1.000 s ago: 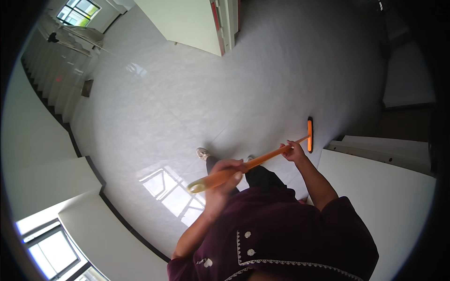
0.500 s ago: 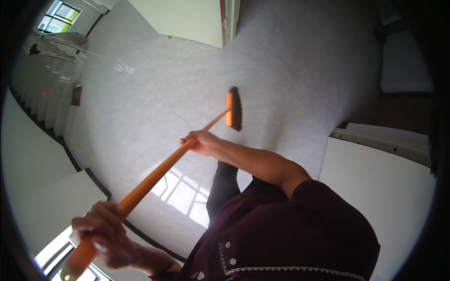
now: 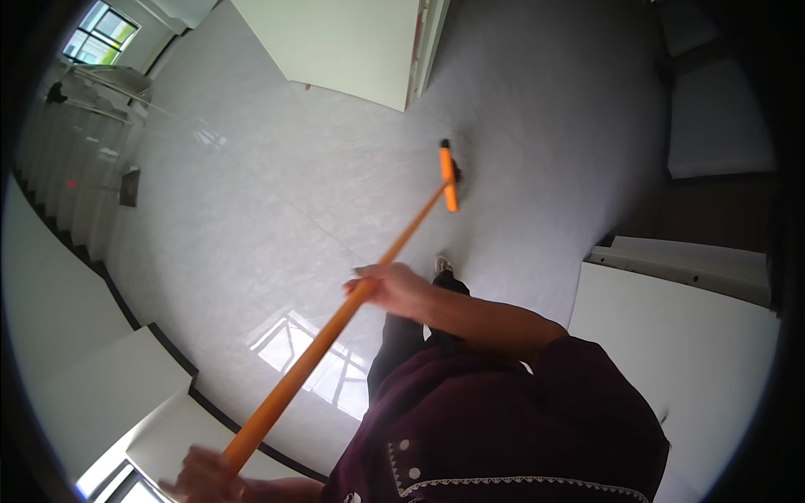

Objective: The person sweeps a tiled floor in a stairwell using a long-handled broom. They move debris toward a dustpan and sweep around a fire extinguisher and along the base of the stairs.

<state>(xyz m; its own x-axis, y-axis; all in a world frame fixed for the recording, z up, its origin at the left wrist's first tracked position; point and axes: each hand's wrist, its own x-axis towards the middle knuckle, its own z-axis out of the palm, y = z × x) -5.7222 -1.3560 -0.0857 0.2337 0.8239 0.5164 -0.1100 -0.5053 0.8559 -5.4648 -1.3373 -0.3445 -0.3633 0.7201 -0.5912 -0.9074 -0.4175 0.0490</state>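
A broom with a long orange handle slants from the lower left up to its orange head, which is at the floor ahead of me. Dark bristles show at the head's right side. My left hand is closed around the upper part of the handle, near the lower edge of the view and a little blurred. Farther down the handle, my right hand wraps around it, with the forearm reaching across in front of me.
Pale glossy floor spreads ahead, with a window's reflection. An open white door juts in at the top. Another white door or panel stands at right. Stairs with a railing lie at far left. A dark skirting runs along the left wall.
The broom head has lifted and shifted right and farther away, turning so its orange top shows more. My right hand moved right and nearer; my left hand went down toward the lower edge.
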